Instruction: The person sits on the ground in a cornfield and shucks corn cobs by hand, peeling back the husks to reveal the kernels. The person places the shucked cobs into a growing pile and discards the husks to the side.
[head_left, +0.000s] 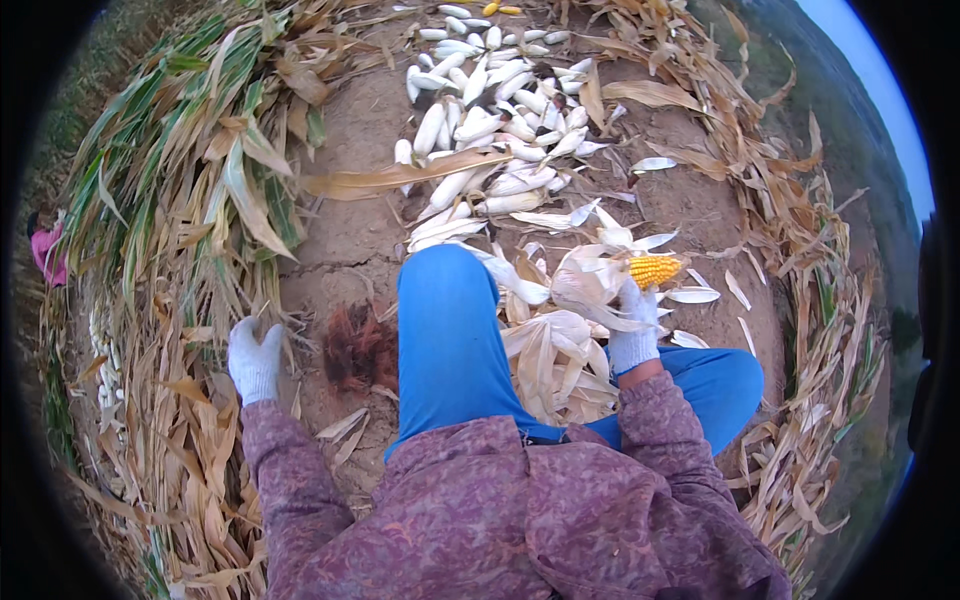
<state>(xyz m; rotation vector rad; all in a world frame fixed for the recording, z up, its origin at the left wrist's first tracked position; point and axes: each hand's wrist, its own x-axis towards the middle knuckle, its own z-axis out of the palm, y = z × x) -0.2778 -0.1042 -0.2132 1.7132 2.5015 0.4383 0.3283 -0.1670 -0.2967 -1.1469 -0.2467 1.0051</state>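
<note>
My right hand (634, 324), in a white knit glove, grips a yellow ear of corn (654, 271) at its husk end. The pale husk (589, 281) is peeled back and hangs beside the glove. Below it, loose husks (559, 360) lie heaped between my legs. My left hand (255, 361), gloved the same way, is at the edge of the dry corn stalks (202, 420) on the left. Its thumb and fingers are apart, and nothing shows plainly between them. A reddish-brown clump of corn silk (361, 346) lies on the soil between that hand and my knee.
Ahead lies a pile of whitish ears (502, 112), with a few yellow ears (501, 9) at its far end. More dry stalks (757, 150) line the right side. A person in pink (48, 253) is at the far left. Cracked bare soil (349, 150) runs between.
</note>
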